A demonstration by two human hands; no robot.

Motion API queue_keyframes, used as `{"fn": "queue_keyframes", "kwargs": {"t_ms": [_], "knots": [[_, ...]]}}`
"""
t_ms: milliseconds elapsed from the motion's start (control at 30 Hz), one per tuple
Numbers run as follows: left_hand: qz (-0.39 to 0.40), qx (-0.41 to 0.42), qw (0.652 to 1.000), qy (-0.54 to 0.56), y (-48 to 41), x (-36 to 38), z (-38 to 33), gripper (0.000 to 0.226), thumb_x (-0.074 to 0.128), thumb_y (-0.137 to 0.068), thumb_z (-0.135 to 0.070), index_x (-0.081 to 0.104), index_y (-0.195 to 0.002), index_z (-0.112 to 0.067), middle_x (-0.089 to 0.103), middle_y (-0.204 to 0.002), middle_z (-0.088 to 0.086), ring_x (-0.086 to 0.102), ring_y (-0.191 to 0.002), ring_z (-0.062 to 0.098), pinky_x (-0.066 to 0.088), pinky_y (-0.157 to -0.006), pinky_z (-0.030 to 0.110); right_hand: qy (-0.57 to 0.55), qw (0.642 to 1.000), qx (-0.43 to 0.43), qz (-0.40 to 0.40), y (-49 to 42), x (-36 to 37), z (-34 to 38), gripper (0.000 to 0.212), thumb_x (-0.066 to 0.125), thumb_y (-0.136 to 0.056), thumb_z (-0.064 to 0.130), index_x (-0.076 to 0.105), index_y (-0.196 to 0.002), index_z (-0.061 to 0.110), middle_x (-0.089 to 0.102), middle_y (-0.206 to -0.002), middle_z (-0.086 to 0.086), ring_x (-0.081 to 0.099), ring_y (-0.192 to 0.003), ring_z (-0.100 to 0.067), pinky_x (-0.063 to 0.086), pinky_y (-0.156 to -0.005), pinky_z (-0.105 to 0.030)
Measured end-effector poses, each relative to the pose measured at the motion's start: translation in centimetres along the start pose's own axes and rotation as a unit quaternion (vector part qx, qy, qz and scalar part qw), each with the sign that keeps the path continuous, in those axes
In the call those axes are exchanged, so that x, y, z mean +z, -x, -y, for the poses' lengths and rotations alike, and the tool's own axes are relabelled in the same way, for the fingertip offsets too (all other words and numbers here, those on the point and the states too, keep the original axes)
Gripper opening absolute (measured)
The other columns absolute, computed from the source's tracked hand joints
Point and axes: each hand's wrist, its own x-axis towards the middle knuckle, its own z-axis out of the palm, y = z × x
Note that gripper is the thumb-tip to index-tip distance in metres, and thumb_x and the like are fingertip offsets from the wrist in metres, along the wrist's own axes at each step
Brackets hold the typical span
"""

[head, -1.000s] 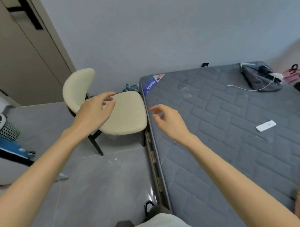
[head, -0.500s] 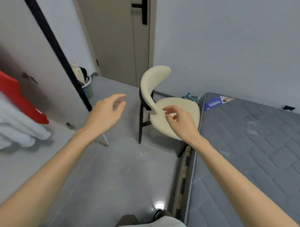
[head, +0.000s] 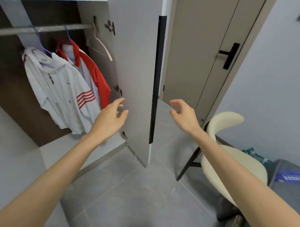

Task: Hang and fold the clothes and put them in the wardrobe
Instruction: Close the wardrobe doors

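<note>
The wardrobe [head: 96,11] stands open on the left, its grey door [head: 137,79] swung out toward me with a black edge strip. On its rail [head: 46,28] hang a white hooded top with red stripes [head: 61,91], a red and white shirt [head: 94,72] and an empty pale hanger [head: 100,47]. My left hand [head: 111,117] is raised in front of the door's inner face, fingers spread, holding nothing. My right hand [head: 185,114] hovers to the right of the door's edge, fingers curled apart and empty.
A cream chair [head: 229,160] with black legs stands on the right, under my right forearm. The grey mattress corner [head: 289,184] shows at the lower right. A beige room door [head: 207,64] with a black handle is behind. Grey tile floor [head: 134,197] lies below.
My view has swung left from the mattress and chair to the open wardrobe. Both empty hands stay raised and now sit on either side of the wardrobe door's edge.
</note>
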Motion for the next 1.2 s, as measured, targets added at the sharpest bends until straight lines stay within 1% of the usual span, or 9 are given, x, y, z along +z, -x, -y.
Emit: {"fn": "queue_keyframes", "kwargs": {"t_ms": [200,433,500,600,700,800,867,1100,1200], "knots": [[0.0,-0.016,1.0,-0.011,-8.1,2.2,-0.2,0.065,0.05,-0.095,-0.039,0.02,-0.151,-0.025,0.033,-0.152,0.005,0.04,-0.135,0.025,0.038,-0.107,0.047,-0.031,0.999,-0.03,-0.012,-10.2,-0.7,2.1,0.043,0.048,-0.096,0.017,0.045,-0.14,0.015,0.051,-0.139,0.0,0.055,-0.111,-0.016,0.035,-0.09,-0.019],[-0.013,-0.032,0.999,0.009,-19.0,8.0,-2.1,0.083,0.058,-0.09,-0.043,0.006,-0.153,-0.023,0.024,-0.155,0.005,0.028,-0.141,0.022,0.03,-0.11,0.04,-0.059,0.993,-0.106,0.0,-22.6,-2.1,2.5,0.051,0.049,-0.099,0.026,0.035,-0.146,0.015,0.044,-0.145,0.002,0.05,-0.121,-0.016,0.036,-0.093,-0.019],[-0.009,-0.041,0.999,0.03,-21.4,9.8,-2.5,0.092,0.061,-0.088,-0.045,0.001,-0.153,-0.023,0.018,-0.157,0.005,0.022,-0.143,0.02,0.025,-0.111,0.036,-0.077,0.987,-0.137,0.026,-25.2,-2.5,2.4,0.048,0.049,-0.099,0.028,0.038,-0.144,0.018,0.051,-0.133,0.011,0.053,-0.112,-0.007,0.038,-0.09,-0.014],[-0.004,-0.06,0.997,0.046,-24.5,11.7,-3.1,0.103,0.065,-0.083,-0.05,-0.007,-0.152,-0.024,0.005,-0.16,0.006,0.01,-0.147,0.021,0.021,-0.115,0.041,-0.101,0.975,-0.19,0.05,-28.5,-3.0,2.4,0.032,0.051,-0.098,0.024,0.055,-0.13,0.02,0.055,-0.101,0.026,0.053,-0.09,0.015,0.038,-0.076,0.0],[-0.012,-0.087,0.995,0.049,-26.5,13.1,-3.6,0.112,0.068,-0.078,-0.054,-0.012,-0.151,-0.026,-0.003,-0.161,0.004,0.005,-0.148,0.021,0.023,-0.114,0.047,-0.094,0.97,-0.219,0.051,-30.7,-3.3,2.0,0.011,0.056,-0.096,0.028,0.062,-0.1,0.021,0.065,-0.087,0.012,0.063,-0.085,-0.001,0.047,-0.078,-0.019],[-0.083,-0.092,0.992,0.034,-27.4,14.2,-3.9,0.111,0.067,-0.077,-0.059,-0.007,-0.152,-0.024,0.002,-0.161,-0.002,0.013,-0.147,0.02,0.03,-0.11,0.045,-0.078,0.962,-0.254,0.067,-31.4,-3.1,1.5,0.023,0.059,-0.094,0.033,0.061,-0.098,0.011,0.069,-0.089,-0.003,0.068,-0.085,-0.02,0.053,-0.083,-0.038],[-0.134,-0.088,0.987,0.026,-27.5,14.5,-3.8,0.108,0.066,-0.077,-0.061,-0.001,-0.152,-0.023,0.007,-0.16,-0.004,0.017,-0.145,0.017,0.032,-0.109,0.042,-0.088,0.957,-0.265,0.081,-31.4,-3.0,1.4,0.028,0.059,-0.094,0.034,0.061,-0.102,0.008,0.068,-0.088,-0.007,0.069,-0.081,-0.024,0.053,-0.081,-0.044],[-0.175,-0.088,0.981,0.004,-26.3,12.9,-2.9,0.099,0.068,-0.077,-0.051,0.008,-0.151,-0.026,0.031,-0.153,0.001,0.046,-0.131,0.024,0.047,-0.097,0.043,-0.098,0.948,-0.284,0.107,-30.3,-2.1,3.2,0.025,0.06,-0.093,0.033,0.062,-0.095,0.007,0.068,-0.082,-0.002,0.068,-0.072,-0.013,0.055,-0.075,-0.04],[-0.182,-0.07,0.98,0.028,-24.6,11.2,-1.6,0.089,0.068,-0.076,-0.042,0.018,-0.149,-0.028,0.056,-0.13,0.001,0.061,-0.109,0.021,0.053,-0.09,0.043,-0.087,0.941,-0.3,0.129,-29.1,-1.0,5.0,0.023,0.057,-0.096,0.03,0.063,-0.091,0.008,0.07,-0.082,-0.001,0.069,-0.074,-0.01,0.055,-0.076,-0.036]]}}
